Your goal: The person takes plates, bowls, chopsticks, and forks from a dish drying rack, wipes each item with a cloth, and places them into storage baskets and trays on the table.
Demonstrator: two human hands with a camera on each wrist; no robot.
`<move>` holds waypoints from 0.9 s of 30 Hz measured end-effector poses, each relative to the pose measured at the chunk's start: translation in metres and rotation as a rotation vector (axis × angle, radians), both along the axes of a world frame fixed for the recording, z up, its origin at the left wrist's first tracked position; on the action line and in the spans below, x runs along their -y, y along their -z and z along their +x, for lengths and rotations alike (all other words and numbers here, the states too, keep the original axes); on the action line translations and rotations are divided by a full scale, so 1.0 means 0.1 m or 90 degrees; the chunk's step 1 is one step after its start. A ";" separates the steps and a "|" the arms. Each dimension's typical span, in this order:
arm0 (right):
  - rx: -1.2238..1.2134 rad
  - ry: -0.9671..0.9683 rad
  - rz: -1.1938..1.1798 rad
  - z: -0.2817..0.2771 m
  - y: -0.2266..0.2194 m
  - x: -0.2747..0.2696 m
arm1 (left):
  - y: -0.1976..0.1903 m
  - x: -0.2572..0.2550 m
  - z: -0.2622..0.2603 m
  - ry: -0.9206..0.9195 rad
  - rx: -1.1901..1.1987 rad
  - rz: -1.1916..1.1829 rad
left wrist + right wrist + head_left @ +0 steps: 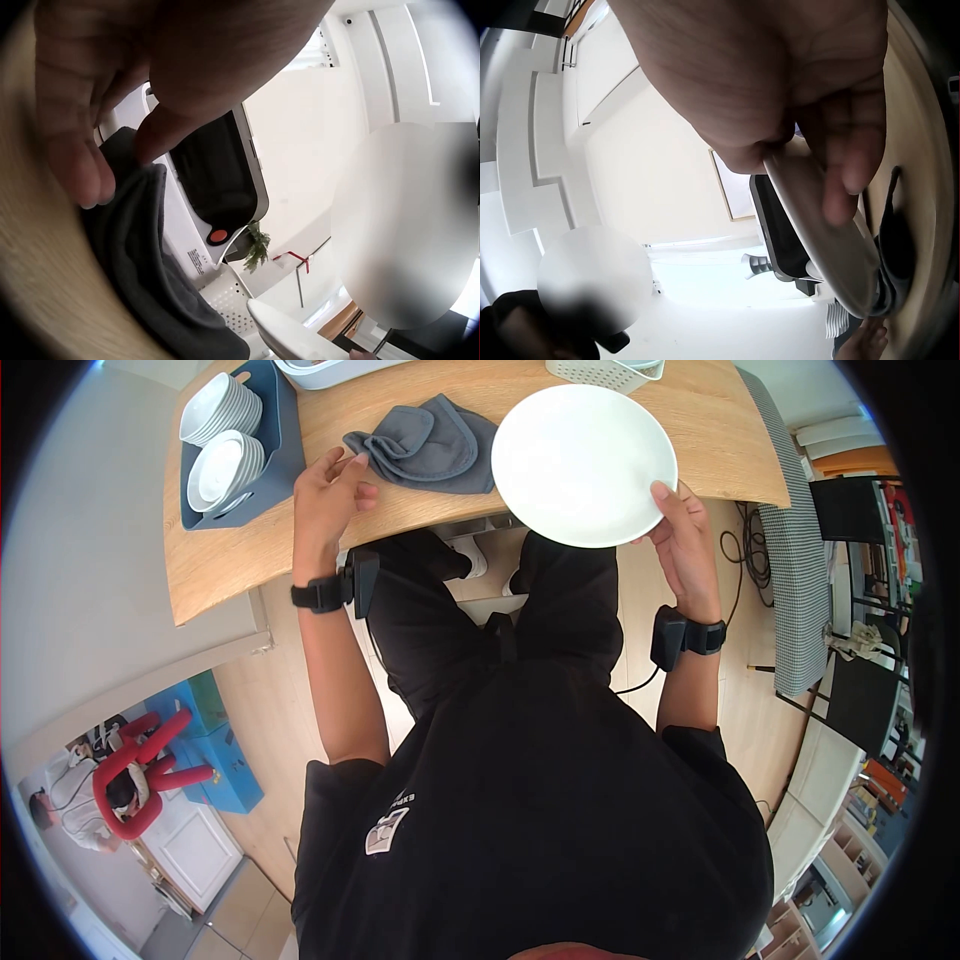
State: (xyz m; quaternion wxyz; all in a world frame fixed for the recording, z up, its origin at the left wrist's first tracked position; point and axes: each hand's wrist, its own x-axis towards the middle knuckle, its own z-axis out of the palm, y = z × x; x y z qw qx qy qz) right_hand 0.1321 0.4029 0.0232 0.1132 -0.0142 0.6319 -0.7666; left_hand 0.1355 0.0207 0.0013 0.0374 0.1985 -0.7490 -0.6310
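A round white plate (585, 465) is held at its right edge by my right hand (685, 545), the thumb lying over the rim and the fingers beneath. It is tilted above the table's front edge; the right wrist view shows the plate (817, 225) edge-on in the grip. My left hand (330, 500) is at the left end of a crumpled dark grey cloth (430, 445), its fingers loosely bent and spread. Seen from the left wrist, thumb and fingers stand apart on either side of a corner of the cloth (142, 225).
At the table's (230, 565) left side a blue-grey bin (285, 420) holds stacked white bowls (225, 465). Along the back are a white perforated basket (605, 372) and a white tray-like object (335, 372). Black cables (750, 550) hang at the right.
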 end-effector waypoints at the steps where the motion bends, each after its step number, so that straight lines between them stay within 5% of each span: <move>1: -0.010 -0.006 -0.004 -0.01 0.03 0.04 | -0.03 0.00 -0.03 0.002 -0.002 -0.003; 10: -0.063 0.005 0.017 -0.19 0.06 0.61 | -0.10 0.05 -0.11 0.093 0.031 -0.033; 18: -0.032 -0.021 0.004 -0.17 0.23 0.56 | -0.14 -0.40 -0.04 0.199 -0.044 0.251; 27: -0.044 -0.043 -0.002 -0.03 0.12 0.58 | -0.06 -0.56 -0.11 0.076 -0.163 0.067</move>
